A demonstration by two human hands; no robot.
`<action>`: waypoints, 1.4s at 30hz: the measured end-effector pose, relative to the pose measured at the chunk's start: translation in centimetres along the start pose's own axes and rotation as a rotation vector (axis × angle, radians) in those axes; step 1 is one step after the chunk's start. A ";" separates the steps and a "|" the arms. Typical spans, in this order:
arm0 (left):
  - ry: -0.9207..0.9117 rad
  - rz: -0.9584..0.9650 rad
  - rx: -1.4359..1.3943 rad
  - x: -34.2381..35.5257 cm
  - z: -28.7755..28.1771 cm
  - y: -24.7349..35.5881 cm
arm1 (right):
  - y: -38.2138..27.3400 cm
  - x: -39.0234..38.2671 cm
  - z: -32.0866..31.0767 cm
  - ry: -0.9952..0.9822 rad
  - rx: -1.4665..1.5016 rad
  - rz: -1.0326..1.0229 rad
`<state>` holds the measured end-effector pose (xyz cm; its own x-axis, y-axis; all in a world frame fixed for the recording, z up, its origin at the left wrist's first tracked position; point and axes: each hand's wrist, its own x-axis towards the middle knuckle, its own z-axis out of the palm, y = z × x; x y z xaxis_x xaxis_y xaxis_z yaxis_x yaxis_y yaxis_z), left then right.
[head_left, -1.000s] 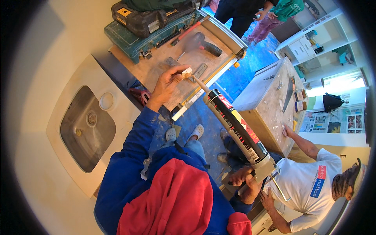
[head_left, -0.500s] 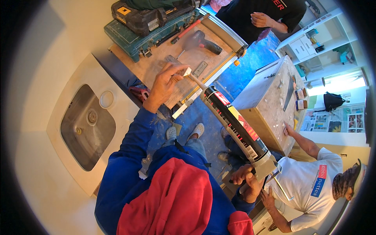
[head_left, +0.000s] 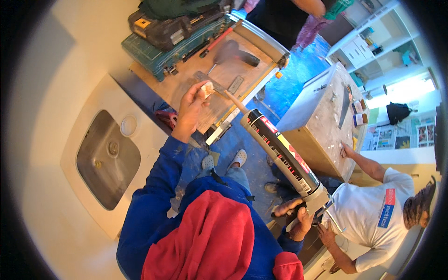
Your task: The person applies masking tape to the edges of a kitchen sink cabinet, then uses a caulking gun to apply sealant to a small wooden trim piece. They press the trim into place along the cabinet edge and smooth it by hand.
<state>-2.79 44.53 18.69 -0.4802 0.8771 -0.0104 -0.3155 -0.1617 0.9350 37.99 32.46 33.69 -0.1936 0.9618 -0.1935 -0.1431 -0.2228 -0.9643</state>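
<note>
My right hand [head_left: 297, 217] is wrapped round the handle of a caulking gun [head_left: 319, 198]. A dark sealant cartridge [head_left: 281, 150] with red and yellow markings lies in the gun's cradle, tilted up to the left. Its long pale nozzle [head_left: 237, 102] tapers to a tip near my left hand [head_left: 188, 110]. Pinched in the left fingers is a small crumpled white wipe [head_left: 206, 88] with a brownish smear, slightly apart from the nozzle tip. I cannot tell whether the wipe is paper or cloth.
On the left, a steel sink [head_left: 108, 161] is set in a pale counter. Ahead, a wooden worktop [head_left: 186, 79] bears tool cases [head_left: 161, 35], a drill [head_left: 240, 53] and a red-handled tool [head_left: 219, 41]. A co-worker [head_left: 368, 214] leans on a dusty cabinet [head_left: 322, 121] at the right.
My left hand has drawn the wipe off the nozzle tip, up and to the left, and its smear now shows. The gun's rear rod reaches out less. The person at the back has shifted.
</note>
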 end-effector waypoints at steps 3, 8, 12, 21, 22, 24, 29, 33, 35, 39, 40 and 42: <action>-0.052 -0.097 -0.341 0.1 -0.8 -2.8 | 2.1 -1.2 0.0 0.063 0.068 -0.087; -0.005 -0.250 -0.322 1.1 -1.0 -5.6 | 3.5 -2.3 -0.1 0.178 0.162 -0.083; -0.194 -0.344 -0.356 -0.1 2.1 -6.6 | 2.8 -2.9 -1.6 0.267 -0.046 -0.177; -0.511 -0.507 -0.414 -6.8 16.2 -5.8 | 5.9 3.4 -2.9 0.511 -0.489 -0.259; -0.499 -0.510 -0.351 -7.4 17.1 -4.4 | 6.2 3.7 -2.9 0.530 -0.561 -0.218; -0.644 -0.310 -0.282 -8.7 19.2 -1.6 | 6.5 4.9 -2.9 0.570 -0.688 -0.225; -0.922 0.097 -0.187 -13.6 22.9 4.1 | 6.8 7.3 -2.8 0.562 -0.813 -0.372; -0.992 0.385 -0.182 -15.3 24.3 5.5 | 6.8 7.7 -2.3 0.515 -0.727 -0.393; -1.100 0.479 -0.184 -15.8 25.0 5.4 | 6.7 7.7 -1.6 0.499 -0.615 -0.396; -1.178 0.476 -0.121 -17.3 25.4 5.2 | 6.2 7.2 0.0 0.437 -0.392 -0.368; -1.162 0.495 -0.092 -17.5 25.5 5.0 | 6.0 7.0 0.3 0.427 -0.348 -0.359; -1.091 0.549 -0.060 -17.8 25.8 4.8 | 5.7 6.8 0.8 0.410 -0.269 -0.348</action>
<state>25.38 39.82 32.53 0.3679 0.5999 0.7105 -0.3384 -0.6253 0.7032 35.03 37.63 27.01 0.2182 0.9659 0.1396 0.1305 0.1128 -0.9850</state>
